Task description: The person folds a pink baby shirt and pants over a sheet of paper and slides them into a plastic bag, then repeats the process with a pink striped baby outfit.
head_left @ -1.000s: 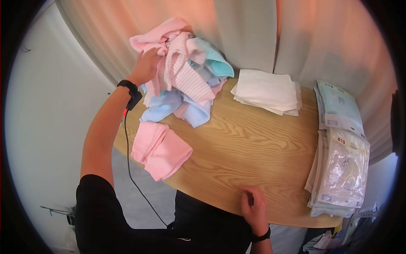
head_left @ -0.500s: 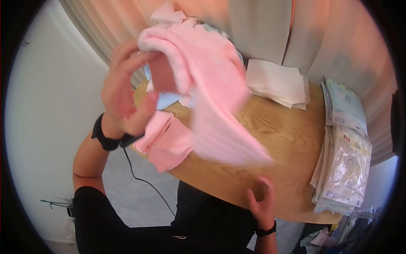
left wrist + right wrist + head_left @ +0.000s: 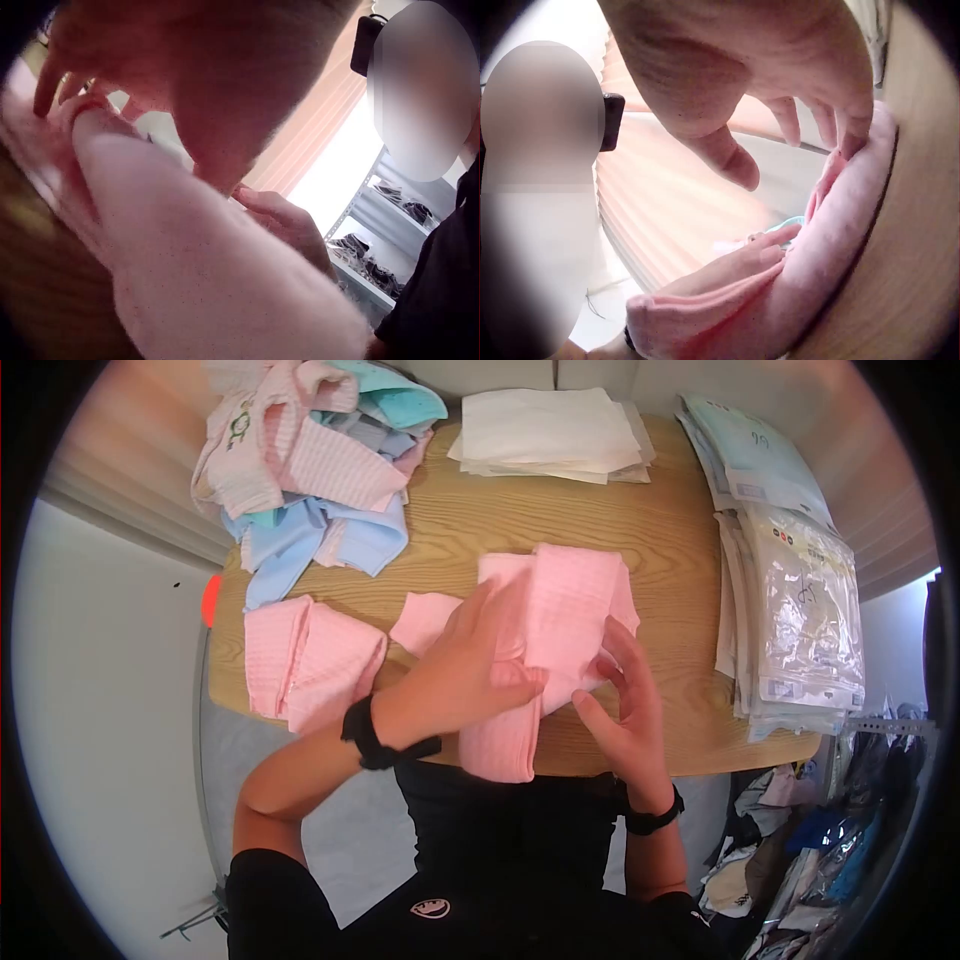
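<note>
A pink garment [image 3: 575, 600], soft and ribbed, lies loosely bunched on the table near the front edge, one part hanging over it. My left hand [image 3: 450, 675] rests on its left side with the fingers extended and the thumb out across the cloth. On the right my right hand [image 3: 630, 720] touches the garment's edge with its fingertips, its thumb standing apart. In the right wrist view the pink cloth [image 3: 840, 217] runs under those fingers. A second pink garment [image 3: 315, 665], folded, lies to the left of my left hand.
A heap of pink, white, blue and teal clothes [image 3: 330, 470] fills the back left. White sheets [image 3: 545, 430] are stacked at the back. Along the right side of the wooden table [image 3: 670, 610] sit clear plastic packets [image 3: 805, 610]. A rack with clothes [image 3: 830, 840] stands beyond.
My left hand has brought a pink garment from the heap through the air to the table's front. My right hand has come up to its right edge. The view has tilted down.
</note>
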`<state>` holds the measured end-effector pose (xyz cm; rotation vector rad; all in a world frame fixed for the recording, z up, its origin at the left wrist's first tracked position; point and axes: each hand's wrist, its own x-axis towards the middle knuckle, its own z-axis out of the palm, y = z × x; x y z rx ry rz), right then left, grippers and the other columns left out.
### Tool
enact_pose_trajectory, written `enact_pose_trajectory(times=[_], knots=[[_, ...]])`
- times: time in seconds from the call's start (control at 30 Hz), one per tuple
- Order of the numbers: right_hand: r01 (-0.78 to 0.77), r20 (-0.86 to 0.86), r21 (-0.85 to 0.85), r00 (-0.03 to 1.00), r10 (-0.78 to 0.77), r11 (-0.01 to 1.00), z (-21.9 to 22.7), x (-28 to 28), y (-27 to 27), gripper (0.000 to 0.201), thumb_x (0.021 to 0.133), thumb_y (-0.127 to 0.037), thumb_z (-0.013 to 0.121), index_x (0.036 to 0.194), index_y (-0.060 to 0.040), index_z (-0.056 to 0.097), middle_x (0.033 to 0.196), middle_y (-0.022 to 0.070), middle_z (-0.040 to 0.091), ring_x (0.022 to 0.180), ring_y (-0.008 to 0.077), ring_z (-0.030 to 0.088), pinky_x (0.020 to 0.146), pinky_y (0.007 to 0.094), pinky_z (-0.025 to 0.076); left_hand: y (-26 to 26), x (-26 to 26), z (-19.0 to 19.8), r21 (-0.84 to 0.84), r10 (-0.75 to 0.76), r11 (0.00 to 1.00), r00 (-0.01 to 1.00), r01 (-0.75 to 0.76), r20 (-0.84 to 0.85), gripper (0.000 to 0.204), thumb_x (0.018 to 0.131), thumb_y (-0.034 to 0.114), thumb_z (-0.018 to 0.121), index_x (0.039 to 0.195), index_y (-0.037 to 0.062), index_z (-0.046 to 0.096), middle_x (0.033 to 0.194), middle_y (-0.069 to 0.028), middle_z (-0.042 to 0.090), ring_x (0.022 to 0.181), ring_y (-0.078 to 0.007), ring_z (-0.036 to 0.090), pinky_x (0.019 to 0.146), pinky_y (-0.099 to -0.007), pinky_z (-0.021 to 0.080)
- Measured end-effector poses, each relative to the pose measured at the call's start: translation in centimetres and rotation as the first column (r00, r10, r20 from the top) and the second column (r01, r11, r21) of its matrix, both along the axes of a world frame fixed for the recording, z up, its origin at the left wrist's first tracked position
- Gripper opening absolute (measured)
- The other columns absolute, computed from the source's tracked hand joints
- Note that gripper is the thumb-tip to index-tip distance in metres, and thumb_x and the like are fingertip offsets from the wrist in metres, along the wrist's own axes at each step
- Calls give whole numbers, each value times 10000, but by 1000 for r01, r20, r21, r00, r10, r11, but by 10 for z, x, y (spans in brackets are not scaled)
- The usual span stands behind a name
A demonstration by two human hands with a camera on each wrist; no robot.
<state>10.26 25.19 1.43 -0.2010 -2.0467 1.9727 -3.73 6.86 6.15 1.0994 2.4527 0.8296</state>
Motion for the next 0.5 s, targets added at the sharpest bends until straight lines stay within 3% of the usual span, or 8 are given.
enact_pose_trajectory(times=[0.07,0.1,0.17,0.2,0.3,0.37,0.43,0.5], knots=[[-21,16,33,1000,21,999,-7,4,5,820,843,45,674,1556,-37,279,1575,118,341,1339,220,448,1120,390,377,-3,6,-10,-63,-55,997,993,49,-105,995,823,349,794,1560,-12,233,1571,-314,261,1447,-473,326,1191,-457,307],[18,8,-98,1000,-17,995,-7,5,3,814,841,32,685,1551,-36,292,1577,126,345,1353,229,444,1128,396,371,-4,9,-14,-95,-80,993,984,66,-158,995,820,341,792,1560,-15,231,1573,-315,256,1447,-475,325,1192,-456,304],[82,2,-356,996,-87,931,-7,4,-5,803,838,4,707,1539,-32,317,1580,141,353,1381,247,434,1143,408,360,0,16,-16,-62,17,998,989,-26,-148,983,811,298,792,1563,-5,237,1573,-315,255,1457,-453,320,1195,-456,295],[25,-68,-446,996,-62,894,-6,1,-5,801,838,-11,712,1535,-28,318,1586,149,348,1400,258,420,1152,419,350,1,18,-17,-47,67,996,988,-74,-139,979,806,277,793,1565,0,240,1573,-315,255,1462,-442,317,1197,-455,291],[-239,-302,-626,952,52,742,11,-2,3,803,839,-55,726,1528,-15,316,1606,163,325,1456,289,366,1177,453,318,2,10,-41,259,183,956,971,-139,-153,877,839,175,754,1563,39,277,1528,-280,377,1409,-338,427,1133,-428,378],[-494,-488,-633,852,188,596,35,8,11,813,841,-85,734,1528,-7,306,1622,164,298,1492,306,316,1193,477,292,-4,-15,-34,258,230,911,916,-321,329,775,858,83,692,1539,33,325,1452,-235,481,1304,-270,521,1051,-383,448],[-286,-383,-581,922,54,762,29,7,13,774,850,-47,703,1519,-5,316,1622,156,293,1494,304,312,1197,476,290,-15,-23,-30,251,229,834,723,-491,652,703,871,23,643,1516,41,367,1373,-195,562,1198,-214,588,977,-338,499],[-35,-208,-500,975,-81,865,17,7,15,739,854,-7,677,1507,-7,331,1615,154,301,1488,303,322,1199,471,292,-21,-24,-28,281,171,710,545,-646,821,654,879,-4,608,1496,63,401,1291,-160,620,1092,-169,629,909,-293,530]])
